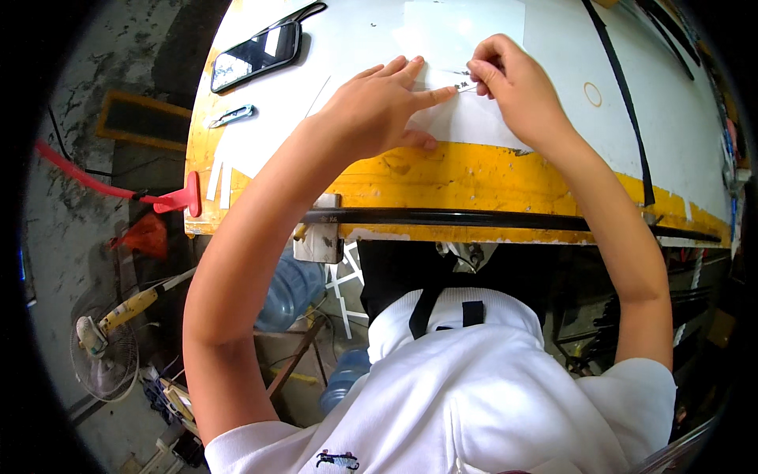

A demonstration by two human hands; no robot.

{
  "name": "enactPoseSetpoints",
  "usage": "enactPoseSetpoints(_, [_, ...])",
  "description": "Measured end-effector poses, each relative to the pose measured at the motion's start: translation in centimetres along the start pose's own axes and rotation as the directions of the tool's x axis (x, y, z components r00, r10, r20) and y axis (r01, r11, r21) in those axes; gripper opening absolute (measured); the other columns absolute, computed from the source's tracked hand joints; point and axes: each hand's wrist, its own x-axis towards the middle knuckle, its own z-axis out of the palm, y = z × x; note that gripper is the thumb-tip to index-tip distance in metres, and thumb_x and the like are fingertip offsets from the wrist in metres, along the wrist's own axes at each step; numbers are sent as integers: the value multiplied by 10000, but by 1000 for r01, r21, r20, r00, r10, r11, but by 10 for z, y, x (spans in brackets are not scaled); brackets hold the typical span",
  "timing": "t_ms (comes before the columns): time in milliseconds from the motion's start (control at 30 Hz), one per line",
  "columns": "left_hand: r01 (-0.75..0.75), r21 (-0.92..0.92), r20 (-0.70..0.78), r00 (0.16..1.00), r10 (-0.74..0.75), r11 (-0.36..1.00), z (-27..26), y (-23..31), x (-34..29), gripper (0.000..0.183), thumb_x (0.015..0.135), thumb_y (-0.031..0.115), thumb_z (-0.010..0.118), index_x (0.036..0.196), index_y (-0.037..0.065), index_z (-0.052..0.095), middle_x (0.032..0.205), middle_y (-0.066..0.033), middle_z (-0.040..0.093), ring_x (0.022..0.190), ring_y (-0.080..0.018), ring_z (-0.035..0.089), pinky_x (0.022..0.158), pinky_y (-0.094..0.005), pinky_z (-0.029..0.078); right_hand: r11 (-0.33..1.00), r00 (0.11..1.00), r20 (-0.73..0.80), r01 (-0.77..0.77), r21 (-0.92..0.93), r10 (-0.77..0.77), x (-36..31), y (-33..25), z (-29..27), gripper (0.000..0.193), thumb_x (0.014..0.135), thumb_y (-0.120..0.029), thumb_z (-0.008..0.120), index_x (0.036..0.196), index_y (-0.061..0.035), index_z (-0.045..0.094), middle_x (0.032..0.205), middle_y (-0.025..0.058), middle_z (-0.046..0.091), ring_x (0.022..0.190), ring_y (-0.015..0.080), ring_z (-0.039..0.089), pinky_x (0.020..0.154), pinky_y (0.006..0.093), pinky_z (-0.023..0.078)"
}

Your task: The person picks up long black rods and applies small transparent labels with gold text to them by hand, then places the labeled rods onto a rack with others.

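Observation:
My left hand (369, 109) lies flat with its fingers spread on white sheet material (466, 122) near the table's yellow front edge. Its index finger reaches toward my right hand (517, 85). There, thumb and fingers are pinched on the end of a thin white strip (467, 88); its other end meets the left fingertip. Small dark specks show beside the strip. Left of my hands lie a blue utility knife (233, 116) and a black-cased phone (259, 57) with a wrist loop. A pale translucent sheet (466, 31) is spread beyond my hands.
A black bar (442, 217) runs along the yellow table edge (410, 178). Narrow white strips (214, 178) hang by the left corner, near a red handle (189, 196). To the right are a rubber band (592, 95) and black strap (624, 99). A fan (103, 359) stands lower left.

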Motion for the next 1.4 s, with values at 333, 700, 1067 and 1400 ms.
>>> enactPoseSetpoints(333, [149,-643,-248,888,-388,751,-79,40,-72,449,949,268,605,1336,54,530,1380,-144,524,1190,-273,580,918,-377,542,977,990,-100,111,180,-94,-92,-78,-18,93,862,8,641,930,1,578,841,28,593,750,95,583,732,226,480])
enactPoseSetpoints(700, [9,-976,134,810,-571,-217,-43,117,-153,175,920,160,622,927,-5,565,860,-123,658,706,-174,675,616,-269,572,857,991,-41,130,498,-127,-160,-94,26,205,814,137,593,973,15,554,895,93,575,758,122,566,690,232,467])
enactPoseSetpoints(1067, [-157,-947,69,755,-653,-281,-25,122,-179,120,926,78,587,906,-25,530,840,-126,628,667,-161,641,585,-255,537,869,991,111,-113,482,68,-172,-87,56,67,847,14,590,877,-22,542,945,63,517,853,115,486,776,216,388])
enactPoseSetpoints(1400, [132,-881,-276,637,-720,454,-17,96,-190,126,820,21,691,795,13,568,763,-21,528,704,-107,452,650,-229,346,974,975,-66,207,-94,-214,-156,-97,81,78,791,-48,631,821,-47,559,1128,132,489,1091,222,451,970,345,333])
